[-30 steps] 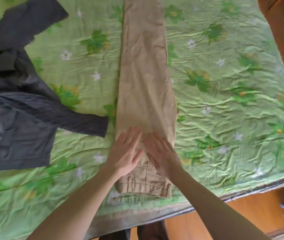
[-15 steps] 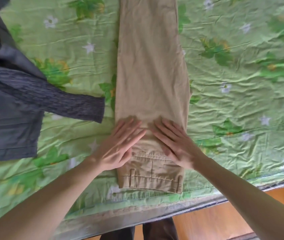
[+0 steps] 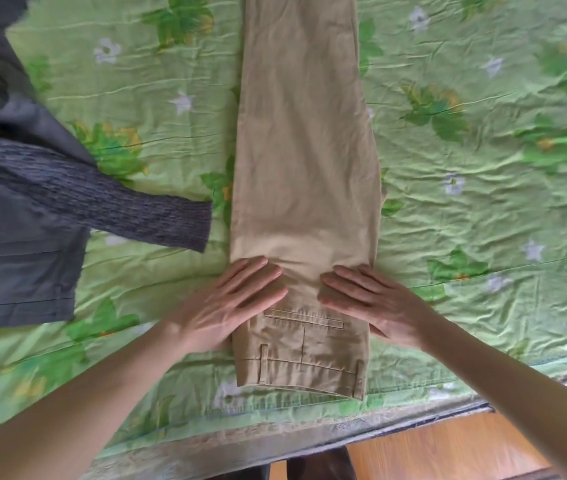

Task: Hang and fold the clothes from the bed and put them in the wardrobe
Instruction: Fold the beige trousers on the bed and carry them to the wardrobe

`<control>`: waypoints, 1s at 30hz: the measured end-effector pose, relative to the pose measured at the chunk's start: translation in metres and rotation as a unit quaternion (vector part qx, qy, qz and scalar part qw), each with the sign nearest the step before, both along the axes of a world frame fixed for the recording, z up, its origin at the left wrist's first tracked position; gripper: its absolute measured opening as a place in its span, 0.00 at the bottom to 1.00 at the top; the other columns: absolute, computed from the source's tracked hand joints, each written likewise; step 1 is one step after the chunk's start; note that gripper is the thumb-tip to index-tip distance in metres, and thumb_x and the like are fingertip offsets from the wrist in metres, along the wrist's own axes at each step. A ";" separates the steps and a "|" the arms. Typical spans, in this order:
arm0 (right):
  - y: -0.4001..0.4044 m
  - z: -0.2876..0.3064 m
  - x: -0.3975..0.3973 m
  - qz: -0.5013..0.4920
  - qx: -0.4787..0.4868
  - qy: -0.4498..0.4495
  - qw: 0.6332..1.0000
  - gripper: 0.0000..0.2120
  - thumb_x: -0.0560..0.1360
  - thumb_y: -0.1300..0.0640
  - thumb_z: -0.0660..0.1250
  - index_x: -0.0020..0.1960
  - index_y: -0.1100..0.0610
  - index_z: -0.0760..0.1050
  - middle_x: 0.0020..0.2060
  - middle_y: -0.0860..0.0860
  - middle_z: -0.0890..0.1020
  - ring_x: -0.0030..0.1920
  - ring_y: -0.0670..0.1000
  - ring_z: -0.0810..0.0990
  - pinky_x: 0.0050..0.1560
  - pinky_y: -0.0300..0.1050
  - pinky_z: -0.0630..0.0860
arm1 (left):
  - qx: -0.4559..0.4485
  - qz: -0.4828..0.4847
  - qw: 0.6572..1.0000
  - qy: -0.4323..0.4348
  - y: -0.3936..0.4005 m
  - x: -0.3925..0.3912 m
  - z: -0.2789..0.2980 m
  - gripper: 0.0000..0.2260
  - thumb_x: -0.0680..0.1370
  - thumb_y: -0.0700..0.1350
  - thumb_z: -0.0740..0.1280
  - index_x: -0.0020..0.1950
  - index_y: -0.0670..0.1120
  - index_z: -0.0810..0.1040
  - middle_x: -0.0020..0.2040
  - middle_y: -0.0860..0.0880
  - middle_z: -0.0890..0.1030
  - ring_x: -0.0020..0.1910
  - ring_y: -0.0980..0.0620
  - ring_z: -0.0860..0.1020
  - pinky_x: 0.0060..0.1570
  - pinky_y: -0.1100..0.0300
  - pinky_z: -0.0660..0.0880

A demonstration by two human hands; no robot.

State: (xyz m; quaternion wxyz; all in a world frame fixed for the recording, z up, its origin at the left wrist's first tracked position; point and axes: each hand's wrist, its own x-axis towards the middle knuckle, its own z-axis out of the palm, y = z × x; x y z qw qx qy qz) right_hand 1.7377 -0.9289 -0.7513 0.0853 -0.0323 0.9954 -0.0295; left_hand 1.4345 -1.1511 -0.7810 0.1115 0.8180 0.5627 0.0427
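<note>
Tan trousers (image 3: 304,140) lie folded lengthwise on the bed (image 3: 483,202), waistband at the near edge, legs running away out of the top of the view. My left hand (image 3: 230,303) presses flat on their left side just above the back pocket, fingers straight. My right hand (image 3: 375,303) lies flat on the right side at the same height, fingers straight and pointing inward. Neither hand grips the cloth.
A grey jacket (image 3: 15,251) lies at the left, with a dark knitted sleeve (image 3: 109,202) reaching toward the trousers. The green floral bedspread covers the bed. Wooden floor (image 3: 441,448) shows below the near edge of the bed.
Both hands have slid apart, from the middle of the trousers out toward their side edges. The camera has moved closer to the bed.
</note>
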 end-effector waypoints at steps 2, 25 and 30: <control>0.001 0.009 0.000 -0.017 -0.038 -0.031 0.999 0.53 0.68 0.55 0.79 0.85 0.51 0.53 0.85 0.54 0.53 0.84 0.56 0.51 0.81 0.58 0.53 | -0.037 0.019 0.999 -0.025 -0.001 0.006 0.007 0.41 0.80 0.55 0.68 0.87 0.45 0.52 0.87 0.40 0.49 0.85 0.36 0.48 0.82 0.35 0.53; -0.001 0.023 -0.060 -0.544 -0.327 0.241 0.735 0.19 0.86 0.53 0.62 0.37 0.47 0.62 0.26 0.42 0.65 0.26 0.45 0.65 0.27 0.34 0.58 | 0.056 0.520 0.732 -0.437 0.059 0.024 0.041 0.17 0.85 0.55 0.65 0.41 0.52 0.65 0.31 0.56 0.61 0.29 0.55 0.60 0.30 0.54 0.60; -0.008 0.004 -0.060 -0.639 -0.220 0.219 0.704 0.22 0.85 0.50 0.64 0.34 0.44 0.61 0.23 0.44 0.66 0.23 0.42 0.63 0.27 0.40 0.57 | 0.057 0.533 0.767 -0.353 0.083 0.019 0.042 0.16 0.84 0.51 0.68 0.41 0.47 0.69 0.26 0.50 0.67 0.25 0.54 0.63 0.26 0.56 0.59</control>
